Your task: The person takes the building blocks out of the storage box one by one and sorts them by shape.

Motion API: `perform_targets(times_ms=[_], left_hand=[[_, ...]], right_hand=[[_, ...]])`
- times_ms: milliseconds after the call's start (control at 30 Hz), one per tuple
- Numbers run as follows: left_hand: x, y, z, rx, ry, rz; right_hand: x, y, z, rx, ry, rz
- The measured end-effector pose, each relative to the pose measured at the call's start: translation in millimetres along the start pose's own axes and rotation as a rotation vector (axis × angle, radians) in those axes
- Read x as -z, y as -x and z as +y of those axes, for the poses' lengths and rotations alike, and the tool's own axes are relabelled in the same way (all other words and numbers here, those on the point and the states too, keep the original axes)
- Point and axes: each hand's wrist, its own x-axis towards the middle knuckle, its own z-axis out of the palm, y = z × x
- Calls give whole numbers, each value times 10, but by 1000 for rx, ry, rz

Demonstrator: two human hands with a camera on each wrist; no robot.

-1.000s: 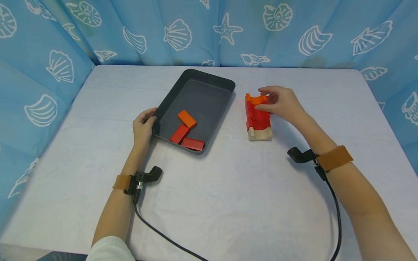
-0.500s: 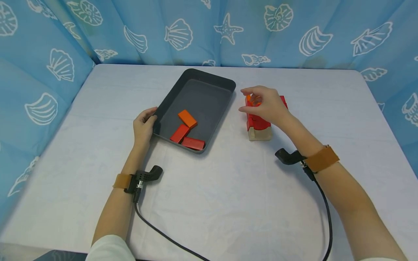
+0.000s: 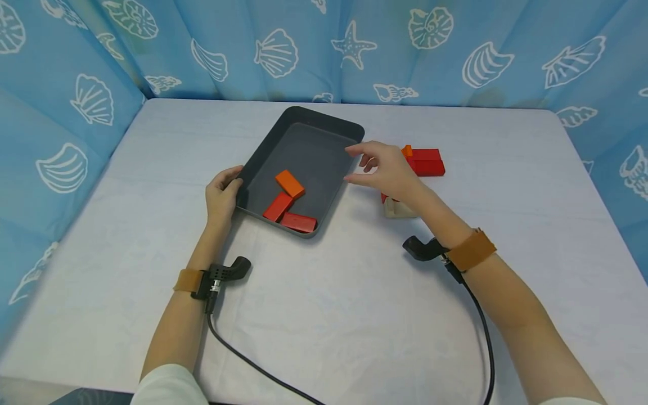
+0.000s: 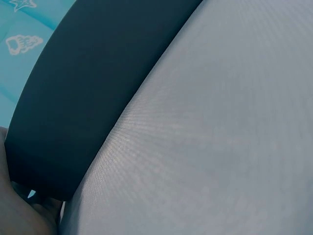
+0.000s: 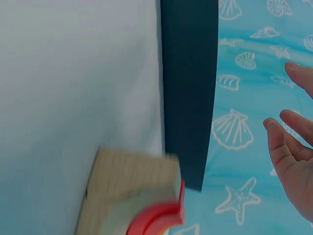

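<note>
At the near left corner of the dark grey tray, my left hand grips the rim, thumb on top. The left wrist view shows the tray's outer wall close beside that hand. Inside the tray's near end lie an orange block and two red blocks, one slanted and one along the near wall. My right hand hovers by the tray's right rim, thumb and fingers spread with nothing between them. Behind it, partly hidden, stand red pieces, an orange piece and a pale wooden piece.
A white cloth covers the table. Blue curtains with shell prints hang along the back and both sides. Black cables run from the wrist cameras toward the near edge. Wooden and curved red pieces blur past low in the right wrist view.
My empty right hand has moved left from the stacked red and orange pieces to the tray's right rim. The left hand, tray and blocks inside it stay put.
</note>
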Motion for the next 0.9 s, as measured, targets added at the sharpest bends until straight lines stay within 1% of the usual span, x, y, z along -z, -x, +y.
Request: perform_targets(times_ms=[67, 200, 400, 533, 733, 833, 900], left_hand=[[0, -1, 0, 5, -1, 1], [-4, -6, 2, 9, 6, -1], [-9, -7, 15, -4, 10, 2], [-9, -11, 16, -6, 0, 6], [5, -4, 7, -11, 4, 5], [7, -3, 4, -9, 5, 4], [6, -4, 4, -6, 2, 3]], right_hand=[[-42, -16, -30, -3, -5, -19], [-111, -31, -66, 20, -20, -34], [-203, -42, -87, 45, -52, -50], [-286, -63, -98, 61, -39, -68], [-428, -83, -129, 138, -28, -90], [-486, -85, -150, 146, -29, -110], [-520, -88, -155, 157, -8, -124]])
